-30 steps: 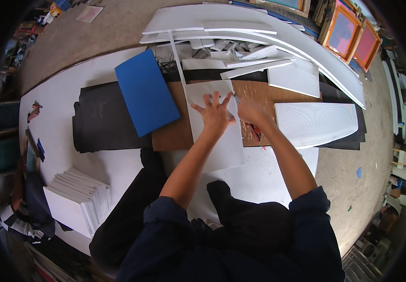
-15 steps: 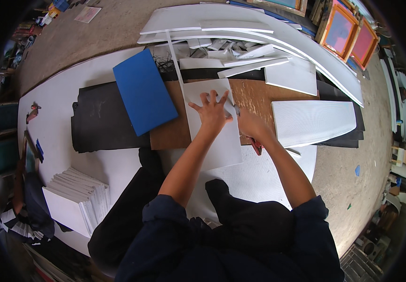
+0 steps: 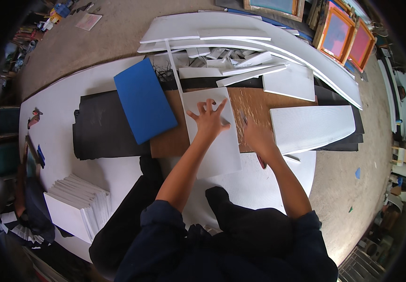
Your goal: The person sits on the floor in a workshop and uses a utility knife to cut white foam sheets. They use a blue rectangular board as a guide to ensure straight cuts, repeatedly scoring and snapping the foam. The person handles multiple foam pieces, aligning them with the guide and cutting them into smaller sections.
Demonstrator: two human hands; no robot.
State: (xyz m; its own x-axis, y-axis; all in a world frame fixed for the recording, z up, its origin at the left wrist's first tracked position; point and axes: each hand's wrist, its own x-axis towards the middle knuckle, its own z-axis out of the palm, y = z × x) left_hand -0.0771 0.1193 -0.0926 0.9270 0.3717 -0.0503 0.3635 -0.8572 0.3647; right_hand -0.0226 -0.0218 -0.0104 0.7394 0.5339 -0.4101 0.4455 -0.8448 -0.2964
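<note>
My left hand (image 3: pixel 208 121) rests with fingers spread on a white rectangular board (image 3: pixel 217 160), which lies partly across a scratched brown board (image 3: pixel 247 102). To its right, my right hand (image 3: pixel 258 137) is closed around a utility knife (image 3: pixel 262 161); its red end shows below the fist and a small metal tip above. The fist is just off the white board's right edge, over the brown board. Most of the knife is hidden in the hand. A blue rectangular panel (image 3: pixel 145 101) lies to the left, across the brown board and black sheets (image 3: pixel 102 124).
A ribbed white sheet (image 3: pixel 313 126) lies at the right. White offcuts (image 3: pixel 254 61) and long curved white boards (image 3: pixel 174 28) lie at the far side. A stack of white panels (image 3: pixel 78 202) stands near left. Orange frames (image 3: pixel 337 35) lean at the far right.
My right hand has moved slightly right and toward me, away from the white board's edge with the knife. My left hand stays on the board, and the whole view has shifted slightly.
</note>
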